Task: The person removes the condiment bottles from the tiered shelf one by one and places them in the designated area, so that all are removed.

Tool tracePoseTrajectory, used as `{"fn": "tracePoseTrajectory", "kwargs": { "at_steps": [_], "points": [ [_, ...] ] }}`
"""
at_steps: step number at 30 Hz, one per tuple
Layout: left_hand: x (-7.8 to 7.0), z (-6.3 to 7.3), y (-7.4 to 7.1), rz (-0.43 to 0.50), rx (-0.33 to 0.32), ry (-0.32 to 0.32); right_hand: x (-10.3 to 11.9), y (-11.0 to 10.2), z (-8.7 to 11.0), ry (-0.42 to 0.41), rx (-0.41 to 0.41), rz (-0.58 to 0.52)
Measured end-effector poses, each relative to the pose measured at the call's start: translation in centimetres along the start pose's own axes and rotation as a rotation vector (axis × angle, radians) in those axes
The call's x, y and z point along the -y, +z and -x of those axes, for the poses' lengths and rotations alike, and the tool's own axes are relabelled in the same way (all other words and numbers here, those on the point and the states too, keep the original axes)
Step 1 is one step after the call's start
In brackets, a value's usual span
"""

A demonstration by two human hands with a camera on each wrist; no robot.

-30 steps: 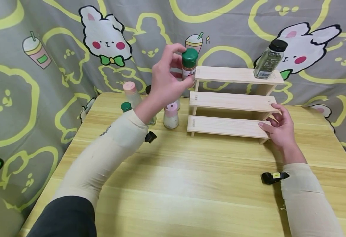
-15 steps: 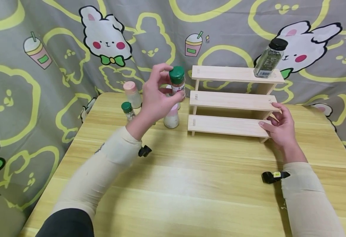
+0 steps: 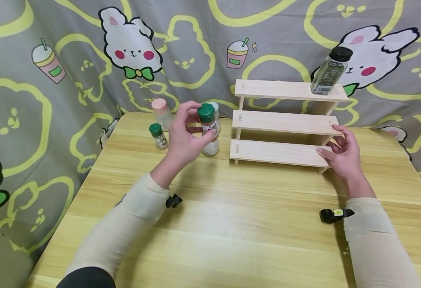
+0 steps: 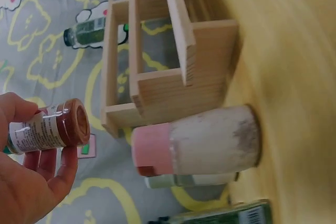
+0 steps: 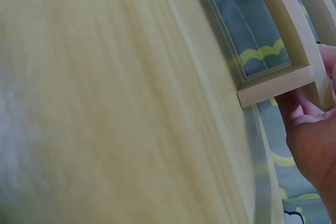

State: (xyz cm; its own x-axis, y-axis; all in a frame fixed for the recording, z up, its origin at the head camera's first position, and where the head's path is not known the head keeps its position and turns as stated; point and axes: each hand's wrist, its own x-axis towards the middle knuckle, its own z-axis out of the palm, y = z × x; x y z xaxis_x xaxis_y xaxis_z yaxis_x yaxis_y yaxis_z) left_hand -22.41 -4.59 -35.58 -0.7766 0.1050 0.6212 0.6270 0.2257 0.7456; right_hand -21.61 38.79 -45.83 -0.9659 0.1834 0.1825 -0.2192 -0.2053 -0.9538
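Note:
My left hand (image 3: 185, 138) holds a small spice jar (image 3: 209, 127) with a green cap between thumb and fingers, raised above the table left of the wooden three-step rack (image 3: 282, 122). Reddish-brown contents show through the jar's base (image 4: 77, 123) in the left wrist view. At the rack's right end, my right hand (image 3: 346, 160) grips the lower and middle steps, thumb on the lowest one. A black-capped jar of green herbs (image 3: 326, 76) stands on the top step, near its right end. Behind the held jar, a pink-capped shaker (image 4: 215, 140) stands on the table, partly hidden in the head view.
Left of the rack, the wooden table (image 3: 210, 232) also carries a green-capped jar (image 3: 159, 138), a pink-capped bottle (image 3: 163, 114) and a pale-capped jar (image 3: 216, 116). A dark-green jar (image 4: 231, 214) shows low in the left wrist view. A patterned curtain (image 3: 196, 48) hangs behind.
My left hand has moved down and to the left, carrying the green-capped spice jar away from the rack's top step. The right hand stays on the rack.

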Motion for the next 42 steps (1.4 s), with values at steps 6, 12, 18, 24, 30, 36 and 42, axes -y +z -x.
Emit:
{"fn": "tracePoseTrajectory", "kwargs": {
  "at_steps": [6,12,18,24,30,36,42],
  "points": [
    [0.9,2.0,0.0,-0.033,-0.034,-0.052,0.0,-0.1,0.0,0.0,0.0,-0.006],
    [2.1,3.5,0.1,-0.036,-0.03,-0.066,-0.1,-0.1,0.0,-0.003,0.002,-0.004],
    [3.2,4.8,0.3,-0.065,0.013,-0.059,-0.1,-0.1,0.0,-0.007,0.005,-0.001],
    [3.9,5.9,0.5,-0.081,0.059,-0.101,0.0,0.0,0.0,-0.018,0.005,-0.009],
    [4.4,6.5,0.6,-0.068,0.091,-0.141,0.1,0.0,0.1,-0.01,0.001,-0.01],
    [5.0,6.8,0.7,-0.043,0.123,-0.161,0.0,0.0,0.1,-0.018,-0.001,-0.01],
    [5.6,7.3,0.6,-0.045,0.144,-0.214,-0.1,0.0,0.1,-0.024,0.006,-0.016]
  ]
}}
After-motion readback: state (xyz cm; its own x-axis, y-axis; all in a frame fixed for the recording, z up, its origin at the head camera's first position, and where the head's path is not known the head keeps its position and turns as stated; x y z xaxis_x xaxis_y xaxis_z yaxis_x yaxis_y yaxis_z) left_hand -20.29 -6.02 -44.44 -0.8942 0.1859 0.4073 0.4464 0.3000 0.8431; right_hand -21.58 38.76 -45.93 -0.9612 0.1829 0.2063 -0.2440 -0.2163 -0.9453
